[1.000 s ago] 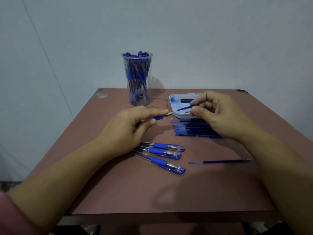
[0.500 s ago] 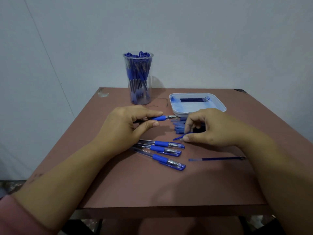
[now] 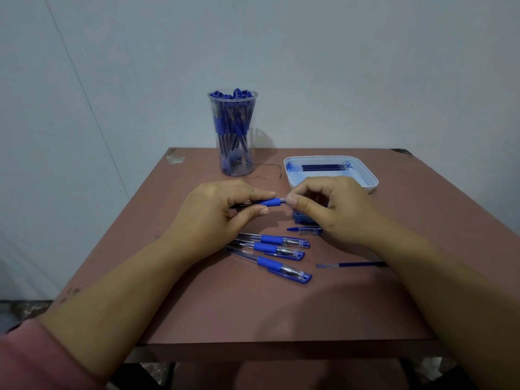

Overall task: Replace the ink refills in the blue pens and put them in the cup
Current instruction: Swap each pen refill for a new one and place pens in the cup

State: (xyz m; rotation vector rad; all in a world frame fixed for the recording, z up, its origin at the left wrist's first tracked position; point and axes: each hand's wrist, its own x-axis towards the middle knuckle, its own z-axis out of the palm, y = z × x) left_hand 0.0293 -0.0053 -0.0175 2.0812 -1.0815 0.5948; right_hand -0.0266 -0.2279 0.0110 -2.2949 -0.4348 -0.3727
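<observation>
Mid-table (image 3: 253, 311), left hand (image 3: 213, 212), right hand (image 3: 332, 206) pinch pen (image 3: 267, 203).

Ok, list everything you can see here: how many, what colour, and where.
cup: one, clear, back of the table, packed with blue pens
tray: one, white, back right
refills in the tray: about three, dark blue, along its far side
held pen: one, blue grip, uncapped, above the table's middle
capped pens: three, clear with blue grips and caps, side by side before the left hand
cap: one, blue, beside the right hand
loose refill: one, blue, front right
refill stack: count hidden, blue, under the right hand
table: one, reddish brown
sleeve: one, pink, left arm
left hand: grips the held pen's barrel
right hand: pinches the held pen's metal tip
</observation>
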